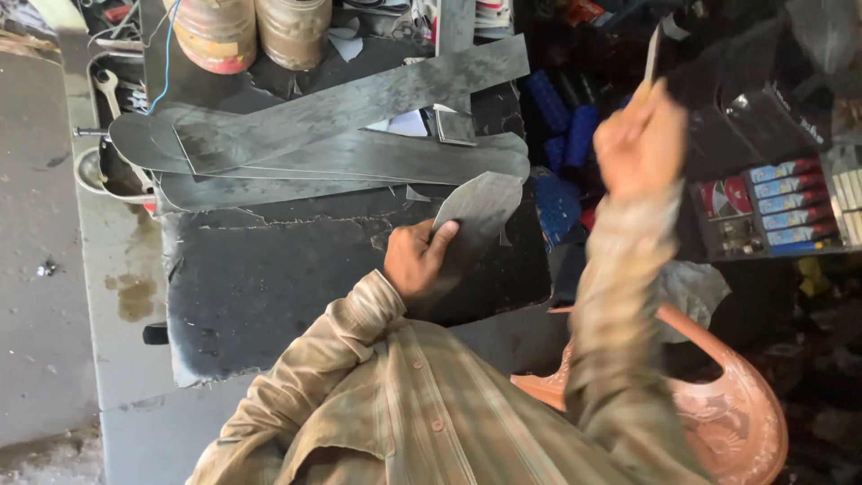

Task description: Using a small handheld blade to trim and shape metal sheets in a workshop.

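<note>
left hand (415, 260) grips a dark rubber piece (480, 211) over the counter (269, 296); right hand (639, 139), raised at right, clenches a thin blade (653, 52)

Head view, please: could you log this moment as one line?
left hand: grips grey rubber piece | right hand: raised, holds thin blade | below: dark mat
</note>
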